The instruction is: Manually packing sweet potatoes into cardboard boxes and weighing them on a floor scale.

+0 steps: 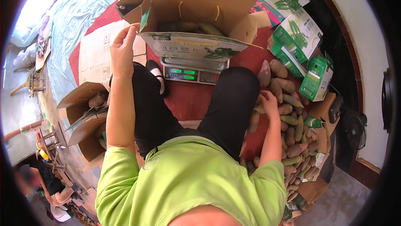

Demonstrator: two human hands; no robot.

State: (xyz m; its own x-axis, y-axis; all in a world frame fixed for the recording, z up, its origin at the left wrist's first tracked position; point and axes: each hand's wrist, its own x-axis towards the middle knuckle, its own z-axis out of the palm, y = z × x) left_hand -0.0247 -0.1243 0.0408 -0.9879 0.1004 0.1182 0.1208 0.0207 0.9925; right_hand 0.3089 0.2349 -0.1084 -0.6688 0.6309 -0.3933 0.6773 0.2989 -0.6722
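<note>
An open cardboard box (pixel 188 45) with yellow cord handles stands on a digital scale (pixel 184 74) in front of my knees. Long green radishes (pixel 209 29) lie inside it, partly hidden by its near wall. My left hand (pixel 124 44) is closed, thumb and fingers pinching the box's left flap (pixel 144 19). Off to the right, my right hand (pixel 269 102) reaches down beside my knee into a heap of green and reddish-brown radishes (pixel 292 130). Its fingers curl over a green radish (pixel 259 109) and partly hide it.
Green-and-white printed cartons (pixel 300 38) lie at the upper right. Two opened brown boxes (pixel 83 100) sit at my left, near a flat cardboard sheet (pixel 98 52). A black fan (pixel 354 130) stands far right. Another person (pixel 50 180) sits at the lower left.
</note>
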